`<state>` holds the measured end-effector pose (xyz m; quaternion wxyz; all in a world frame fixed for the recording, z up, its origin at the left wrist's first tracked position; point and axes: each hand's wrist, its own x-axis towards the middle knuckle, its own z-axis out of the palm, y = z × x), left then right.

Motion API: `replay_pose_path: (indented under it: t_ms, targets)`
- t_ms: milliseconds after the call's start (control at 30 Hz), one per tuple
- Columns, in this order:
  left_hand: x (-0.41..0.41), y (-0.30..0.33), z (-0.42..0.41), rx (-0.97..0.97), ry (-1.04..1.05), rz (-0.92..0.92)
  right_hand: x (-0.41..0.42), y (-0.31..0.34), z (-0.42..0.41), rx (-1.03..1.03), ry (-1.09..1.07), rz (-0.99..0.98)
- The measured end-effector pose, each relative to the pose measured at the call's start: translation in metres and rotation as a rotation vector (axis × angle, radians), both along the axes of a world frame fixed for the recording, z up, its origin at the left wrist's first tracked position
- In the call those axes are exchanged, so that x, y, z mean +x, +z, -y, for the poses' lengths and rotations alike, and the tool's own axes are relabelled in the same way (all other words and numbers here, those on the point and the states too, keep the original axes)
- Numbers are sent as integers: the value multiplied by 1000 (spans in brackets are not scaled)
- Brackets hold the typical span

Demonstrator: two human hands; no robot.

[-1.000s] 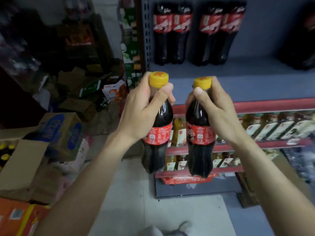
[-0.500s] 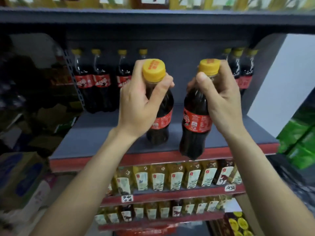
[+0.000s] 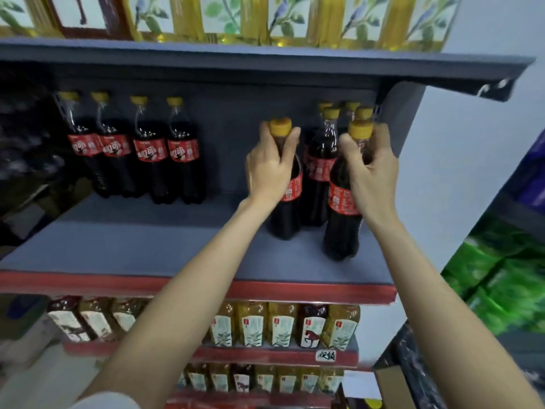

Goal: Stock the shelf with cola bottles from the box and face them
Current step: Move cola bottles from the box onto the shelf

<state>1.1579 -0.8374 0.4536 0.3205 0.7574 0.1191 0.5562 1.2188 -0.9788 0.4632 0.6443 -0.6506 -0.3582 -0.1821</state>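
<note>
My left hand [image 3: 269, 169] grips the neck of a cola bottle [image 3: 287, 215] with a yellow cap and red label, its base on or just above the grey shelf [image 3: 147, 246]. My right hand [image 3: 373, 172] holds a second cola bottle [image 3: 342, 225] by the neck, nearer the shelf's front right. Right behind them stand several cola bottles [image 3: 320, 169] in the shelf's right corner. A row of taller cola bottles [image 3: 141, 152] lines the back left. The box is out of view.
A shelf board [image 3: 265, 66] hangs low over the bottles' caps. The shelf's red front lip [image 3: 265, 290] runs below my forearms. Yellow and dark drink bottles [image 3: 283, 326] fill the lower shelves. A white wall panel [image 3: 460, 172] bounds the right side.
Both hands carried their bottles forward and right, from in front of the shelf edge onto the right part of the shelf. The view tilted upward.
</note>
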Motion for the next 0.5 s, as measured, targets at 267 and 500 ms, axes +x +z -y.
replay_pose_path:
  t_ms: [267, 500]
  targets:
    - [17, -10, -9, -75, -182, -341, 27, -20, 16, -109, 81, -68]
    - [21, -20, -30, -69, -166, -397, 41, -49, 29, -285, 8, -17]
